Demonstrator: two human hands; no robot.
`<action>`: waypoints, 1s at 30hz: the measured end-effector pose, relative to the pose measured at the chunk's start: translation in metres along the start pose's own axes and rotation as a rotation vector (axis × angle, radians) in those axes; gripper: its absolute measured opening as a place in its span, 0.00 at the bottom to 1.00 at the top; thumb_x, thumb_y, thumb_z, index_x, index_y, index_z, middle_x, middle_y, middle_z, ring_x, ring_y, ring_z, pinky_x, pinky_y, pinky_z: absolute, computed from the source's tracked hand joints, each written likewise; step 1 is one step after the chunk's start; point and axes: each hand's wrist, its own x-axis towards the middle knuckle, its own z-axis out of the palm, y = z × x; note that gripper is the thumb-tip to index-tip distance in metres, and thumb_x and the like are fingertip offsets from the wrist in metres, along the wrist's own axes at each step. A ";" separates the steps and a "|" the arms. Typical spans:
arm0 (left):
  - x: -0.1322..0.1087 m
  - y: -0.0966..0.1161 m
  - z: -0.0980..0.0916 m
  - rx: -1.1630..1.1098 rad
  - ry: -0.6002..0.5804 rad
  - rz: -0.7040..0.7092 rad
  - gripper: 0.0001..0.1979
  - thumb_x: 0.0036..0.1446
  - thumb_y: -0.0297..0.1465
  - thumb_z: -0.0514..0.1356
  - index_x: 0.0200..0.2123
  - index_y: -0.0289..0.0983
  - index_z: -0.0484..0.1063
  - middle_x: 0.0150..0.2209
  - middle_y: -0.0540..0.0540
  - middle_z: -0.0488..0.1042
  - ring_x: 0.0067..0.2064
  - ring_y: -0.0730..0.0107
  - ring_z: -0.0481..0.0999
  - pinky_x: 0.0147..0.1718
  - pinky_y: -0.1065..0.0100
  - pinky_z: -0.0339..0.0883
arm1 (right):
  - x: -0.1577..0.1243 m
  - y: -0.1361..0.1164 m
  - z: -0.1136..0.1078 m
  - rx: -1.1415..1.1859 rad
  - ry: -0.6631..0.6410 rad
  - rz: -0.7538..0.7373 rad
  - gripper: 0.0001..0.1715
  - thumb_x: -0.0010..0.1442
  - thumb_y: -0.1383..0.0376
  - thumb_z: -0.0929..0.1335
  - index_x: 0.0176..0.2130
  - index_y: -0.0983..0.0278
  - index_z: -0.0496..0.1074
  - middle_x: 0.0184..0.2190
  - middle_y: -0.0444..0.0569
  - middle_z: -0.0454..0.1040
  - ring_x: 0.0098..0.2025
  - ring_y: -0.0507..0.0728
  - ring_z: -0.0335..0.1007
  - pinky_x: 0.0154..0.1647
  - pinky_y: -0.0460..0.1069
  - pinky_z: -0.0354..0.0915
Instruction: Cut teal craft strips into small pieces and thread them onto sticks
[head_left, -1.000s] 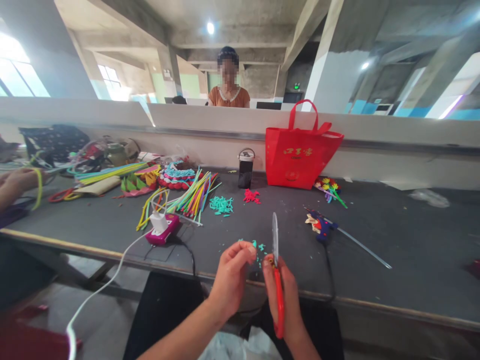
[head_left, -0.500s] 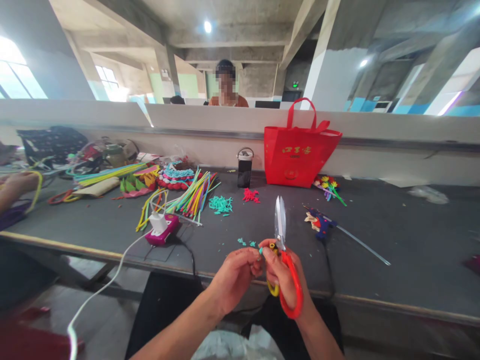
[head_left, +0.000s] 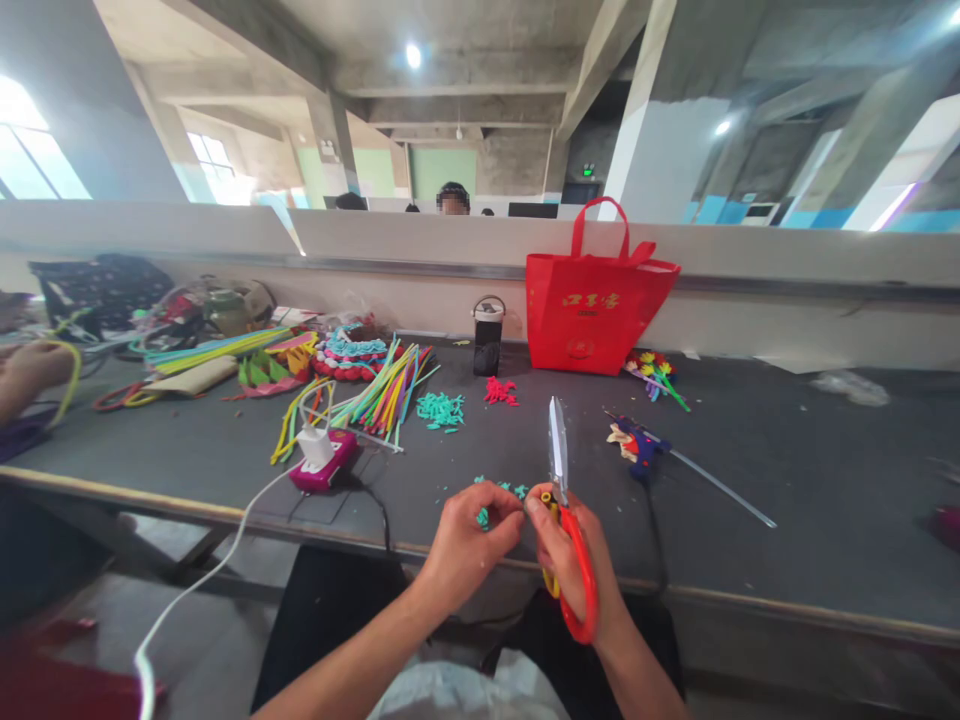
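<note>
Bare hands [head_left: 466,545], pale garment [head_left: 471,692]

Dark grey bench [head_left: 810,460]
On it: teal pieces [head_left: 441,408], red pieces [head_left: 499,391], multicoloured stems [head_left: 386,395], magenta power block [head_left: 335,470], red bag [head_left: 592,335].

Now reveals just the top of the co-worker's head [head_left: 453,192] above the partition [head_left: 412,232], down from head and shoulders a second ago. Has swung the scissors [head_left: 576,530] in the right hand [head_left: 564,560] from edge-on to broad-bladed. Shows a teal bit [head_left: 482,518] through the left hand's [head_left: 466,545] curl (half a second ago, at its fingertips).
</note>
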 end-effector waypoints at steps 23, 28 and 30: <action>-0.001 0.009 0.000 -0.717 0.095 -0.228 0.05 0.49 0.29 0.63 0.26 0.35 0.70 0.26 0.50 0.70 0.30 0.74 0.66 0.33 0.72 0.60 | -0.030 0.028 0.028 -0.746 0.097 -0.089 0.16 0.63 0.56 0.60 0.46 0.62 0.64 0.25 0.45 0.77 0.26 0.58 0.77 0.24 0.46 0.61; -0.002 0.009 0.003 -0.717 0.095 -0.259 0.06 0.49 0.30 0.63 0.25 0.35 0.70 0.25 0.50 0.71 0.29 0.74 0.66 0.32 0.72 0.60 | -0.029 0.031 0.027 -0.746 0.128 -0.122 0.14 0.63 0.58 0.60 0.45 0.61 0.66 0.25 0.44 0.77 0.25 0.57 0.77 0.23 0.45 0.60; -0.003 0.009 0.004 -0.718 0.098 -0.259 0.06 0.49 0.30 0.64 0.25 0.35 0.70 0.25 0.50 0.71 0.29 0.74 0.67 0.33 0.72 0.60 | -0.029 0.035 0.027 -0.769 0.129 -0.118 0.12 0.63 0.59 0.60 0.42 0.60 0.67 0.24 0.43 0.77 0.25 0.57 0.77 0.23 0.45 0.59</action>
